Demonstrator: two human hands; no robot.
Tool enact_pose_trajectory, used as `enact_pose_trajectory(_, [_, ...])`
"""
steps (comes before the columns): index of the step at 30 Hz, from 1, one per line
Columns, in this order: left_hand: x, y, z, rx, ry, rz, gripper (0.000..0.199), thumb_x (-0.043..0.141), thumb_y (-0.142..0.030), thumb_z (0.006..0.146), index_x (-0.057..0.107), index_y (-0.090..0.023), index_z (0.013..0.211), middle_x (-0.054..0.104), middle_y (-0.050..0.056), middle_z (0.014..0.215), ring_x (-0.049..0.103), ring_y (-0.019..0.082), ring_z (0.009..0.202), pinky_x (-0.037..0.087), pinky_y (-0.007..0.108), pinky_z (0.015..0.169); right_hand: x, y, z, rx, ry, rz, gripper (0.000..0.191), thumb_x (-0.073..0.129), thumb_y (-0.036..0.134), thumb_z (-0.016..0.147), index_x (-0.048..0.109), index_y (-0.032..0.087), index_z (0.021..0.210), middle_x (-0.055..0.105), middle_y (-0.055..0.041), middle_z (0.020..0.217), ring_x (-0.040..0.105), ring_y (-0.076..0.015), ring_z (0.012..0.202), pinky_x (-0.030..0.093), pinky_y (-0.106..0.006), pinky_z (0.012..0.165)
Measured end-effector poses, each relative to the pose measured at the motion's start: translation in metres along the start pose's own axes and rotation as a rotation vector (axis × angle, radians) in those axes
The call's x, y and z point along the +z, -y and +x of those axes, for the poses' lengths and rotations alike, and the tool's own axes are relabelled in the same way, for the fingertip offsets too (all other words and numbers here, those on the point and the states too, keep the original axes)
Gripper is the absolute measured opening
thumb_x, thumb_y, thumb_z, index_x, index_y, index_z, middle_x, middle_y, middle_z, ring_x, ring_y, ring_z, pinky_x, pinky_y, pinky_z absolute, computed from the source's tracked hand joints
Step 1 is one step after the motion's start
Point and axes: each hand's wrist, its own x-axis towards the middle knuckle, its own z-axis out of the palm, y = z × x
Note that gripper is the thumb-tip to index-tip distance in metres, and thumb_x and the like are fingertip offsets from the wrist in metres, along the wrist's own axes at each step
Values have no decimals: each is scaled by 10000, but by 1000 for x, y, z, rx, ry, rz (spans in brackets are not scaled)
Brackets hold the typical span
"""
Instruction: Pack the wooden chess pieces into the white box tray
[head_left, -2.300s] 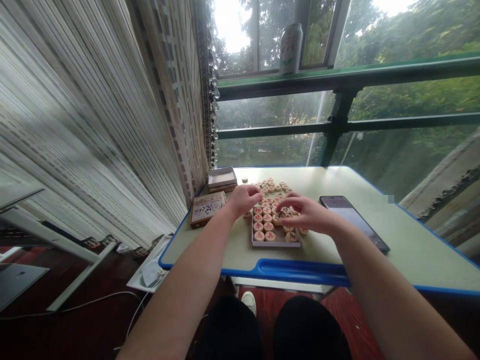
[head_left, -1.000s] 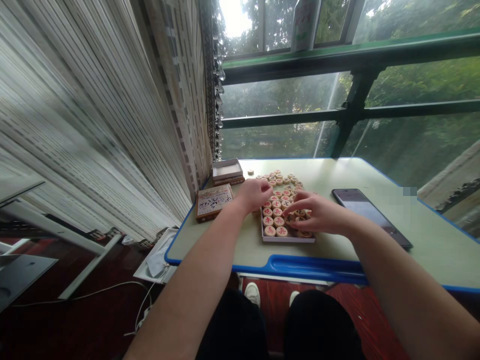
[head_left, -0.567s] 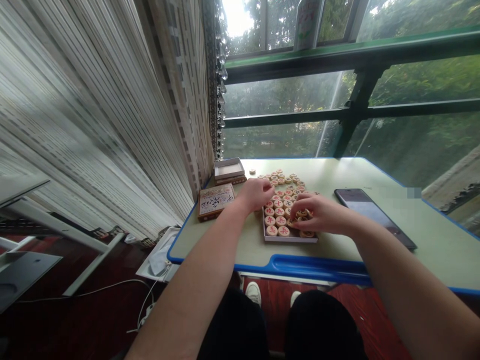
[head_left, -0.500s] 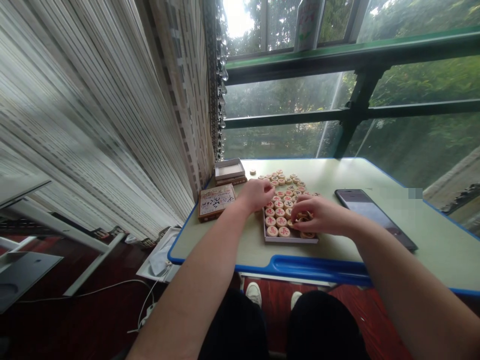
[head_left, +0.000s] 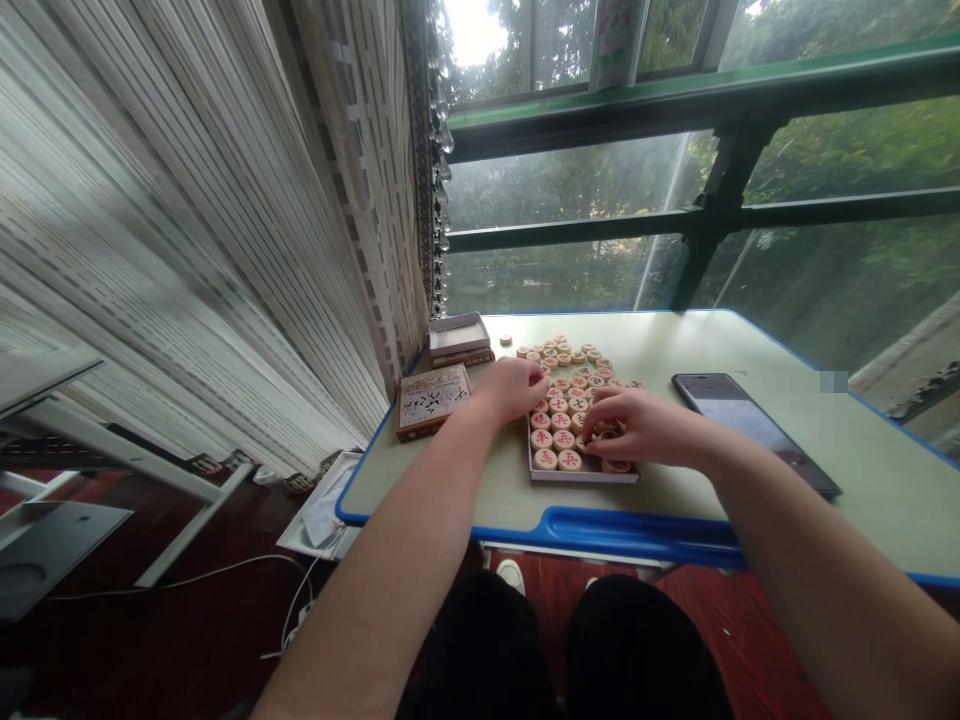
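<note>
A shallow box (head_left: pixel 585 478) on the table holds rows of round wooden Chinese chess pieces (head_left: pixel 562 440) with red and black characters. My right hand (head_left: pixel 630 425) is over the box's right side, thumb and fingers pinched on a chess piece (head_left: pixel 582 446) in its near part. Other pieces lie partly hidden under that palm. At the box's left edge, my left hand (head_left: pixel 514 388) has its fingers curled closed; what they hold, if anything, is hidden. Beyond the hands, several loose pieces (head_left: pixel 559 350) lie in a cluster.
A printed box (head_left: pixel 433 400) lies at the left, with an open tray (head_left: pixel 459 335) on another box behind it. One lone piece (head_left: pixel 506 340) sits near the far edge. A phone (head_left: pixel 754 430) lies at the right. The table (head_left: pixel 442 490) has a blue rim.
The view has shifted slightly. Both hands keep nearly the same positions over the box, and the pieces appear unmoved.
</note>
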Motion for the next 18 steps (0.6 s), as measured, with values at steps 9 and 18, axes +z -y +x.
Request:
enact_pose_trajectory(9, [-1, 1, 0, 0, 23, 65, 293, 494, -370, 789, 705, -167, 770, 678, 36, 705, 554, 136, 607, 392, 242, 551, 2, -1, 1, 10, 5, -5, 125, 625, 282, 714, 725, 223, 759, 579, -28, 816, 558, -146, 735, 435, -256, 691])
enact_pose_trajectory(18, [1, 1, 1, 7, 21, 48, 284, 490, -350, 793, 709, -170, 786, 687, 35, 723, 568, 133, 614, 394, 239, 549, -2, 1, 0, 16, -14, 6, 185, 586, 324, 751, 733, 217, 784, 585, -35, 809, 549, -152, 727, 425, -270, 689])
